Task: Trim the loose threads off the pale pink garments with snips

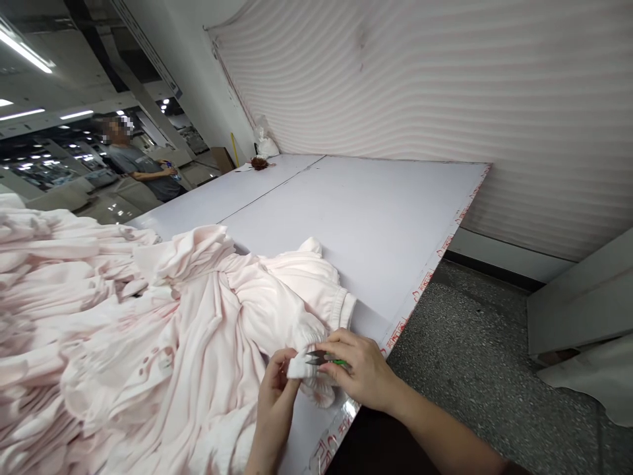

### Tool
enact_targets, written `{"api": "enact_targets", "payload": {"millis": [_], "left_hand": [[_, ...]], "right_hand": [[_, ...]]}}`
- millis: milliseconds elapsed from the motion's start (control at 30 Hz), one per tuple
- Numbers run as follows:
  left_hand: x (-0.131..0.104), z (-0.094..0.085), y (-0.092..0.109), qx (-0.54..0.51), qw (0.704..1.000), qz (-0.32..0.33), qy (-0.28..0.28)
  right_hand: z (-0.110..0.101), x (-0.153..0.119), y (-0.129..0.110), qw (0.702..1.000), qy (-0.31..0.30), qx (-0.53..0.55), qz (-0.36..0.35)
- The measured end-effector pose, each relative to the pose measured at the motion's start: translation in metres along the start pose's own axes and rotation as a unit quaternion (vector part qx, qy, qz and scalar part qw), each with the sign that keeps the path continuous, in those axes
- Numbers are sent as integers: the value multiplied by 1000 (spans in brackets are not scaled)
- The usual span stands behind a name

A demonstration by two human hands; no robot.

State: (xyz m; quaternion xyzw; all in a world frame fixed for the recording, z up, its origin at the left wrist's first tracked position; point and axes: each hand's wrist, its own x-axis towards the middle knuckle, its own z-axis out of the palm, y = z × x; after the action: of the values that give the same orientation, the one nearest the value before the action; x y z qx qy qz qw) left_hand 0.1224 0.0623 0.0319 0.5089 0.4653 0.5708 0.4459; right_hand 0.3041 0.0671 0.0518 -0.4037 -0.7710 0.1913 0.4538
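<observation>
A pale pink garment [277,310] with gathered, elastic-looking cuffs lies at the table's front edge. My left hand [277,396] pinches the end of one white cuff between thumb and fingers. Just to the right, my right hand [363,369] is closed around small thread snips [319,357] with dark blades and a green part. The blades point left and lie against the cuff, close to my left fingertips. My right palm hides most of the snips' handle.
A large heap of pink garments [74,297] covers the table's left side. The white table [366,211] has red-printed tape along its edge. Striped fabric [445,79] hangs behind. A person [143,168] stands at the far left.
</observation>
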Motion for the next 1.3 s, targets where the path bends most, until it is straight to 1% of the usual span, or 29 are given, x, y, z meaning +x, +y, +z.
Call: {"api": "enact_targets", "payload": {"millis": [167, 233, 300, 367, 433, 533, 600, 667, 733, 833, 900, 933, 967, 1000, 1067, 1100, 1133, 1167, 1200, 1233, 1267, 1300], "left_hand": [[4, -8, -6, 53, 996, 30, -70], [4, -8, -5, 62, 994, 36, -84], [4, -8, -6, 52, 995, 27, -85], [4, -6, -7, 21, 998, 2, -64], [2, -5, -9, -34, 998, -43, -39], [1, -3, -13, -137, 982, -125, -34], [1, -1, -13, -187, 968, -163, -40], [1, 1, -14, -214, 960, -179, -32], [2, 2, -14, -227, 956, -187, -22], [2, 4, -17, -223, 955, -193, -9], [1, 4, -18, -195, 963, -183, -4], [1, 2, -17, -167, 973, -162, 4], [1, -1, -16, -128, 984, -125, 17], [0, -5, -13, -81, 993, -75, 33], [2, -16, -4, 12, 998, 29, 53], [3, -23, 1, 50, 996, 65, 41], [6, -29, 7, 88, 993, 83, 10], [9, -35, 12, 130, 987, 86, -40], [14, -38, 16, 178, 975, 83, -107], [19, -39, 19, 231, 954, 78, -177], [24, -36, 21, 286, 926, 78, -233], [29, -30, 22, 337, 899, 87, -266]], "right_hand": [[4, 0, 0, 999, 19, -20, -22], [6, 2, -1, 1000, 21, -11, -15], [7, 3, -1, 1000, 10, -7, -10], [6, 4, 0, 1000, 8, 1, -3], [6, 4, 3, 999, 24, 19, 22], [3, 0, 9, 996, 29, 58, 65], [2, -4, 11, 996, 16, 67, 62], [3, -7, 10, 998, 12, 44, 41], [4, -7, 8, 999, 23, 23, 30], [7, -6, 7, 998, 33, 39, 28], [8, -6, 10, 997, 37, 65, 30], [8, -7, 15, 995, 40, 83, 39], [7, -7, 23, 992, 48, 103, 57], [6, -8, 33, 987, 62, 121, 85], [5, -6, 59, 969, 114, 147, 161], [4, -4, 73, 956, 150, 150, 201], [3, -1, 87, 941, 186, 153, 239], [3, 2, 99, 932, 199, 155, 259], [4, 7, 109, 929, 200, 162, 267], [5, 11, 115, 928, 194, 172, 268], [6, 15, 117, 930, 184, 183, 261], [8, 18, 116, 931, 177, 195, 255]]}}
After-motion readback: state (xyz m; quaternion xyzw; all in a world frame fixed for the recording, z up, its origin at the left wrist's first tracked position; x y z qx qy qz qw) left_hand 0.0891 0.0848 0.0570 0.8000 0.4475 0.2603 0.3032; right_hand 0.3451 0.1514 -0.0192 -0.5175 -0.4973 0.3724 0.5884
